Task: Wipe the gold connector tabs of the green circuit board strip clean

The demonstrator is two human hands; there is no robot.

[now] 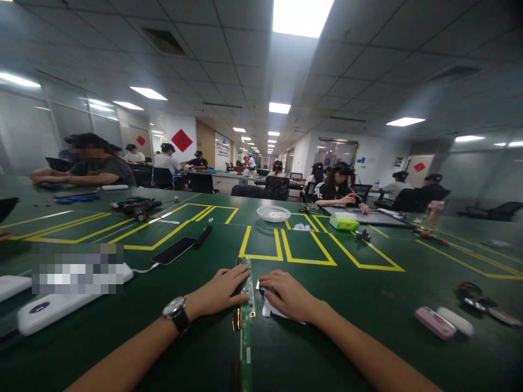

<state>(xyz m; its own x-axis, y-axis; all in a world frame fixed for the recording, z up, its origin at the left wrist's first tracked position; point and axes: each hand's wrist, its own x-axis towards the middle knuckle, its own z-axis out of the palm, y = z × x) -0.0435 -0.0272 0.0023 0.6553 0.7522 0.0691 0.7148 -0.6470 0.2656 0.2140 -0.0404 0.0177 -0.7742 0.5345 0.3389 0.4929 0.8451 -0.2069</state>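
A long, narrow green circuit board [246, 337] lies lengthwise in front of me, with copper-coloured flex tabs [236, 319] along its left edge. My left hand [223, 289], a watch at its wrist, rests over the board's upper part. Its fingers are stretched out and lie flat, the fingertips and thumb touching the board. Just right of the board, my right hand [288, 295] is closed over a crumpled white wipe [273, 308], which pokes out below its curled fingers. The palm hides most of the wipe.
A black phone [175, 251] on a white cable and a white power bank [73, 299] lie left. A clear plastic dish [273, 213] and a green tissue pack [344, 221] stand farther back. A pink case [435, 322] lies right. Several people sit around; one works at a laptop.
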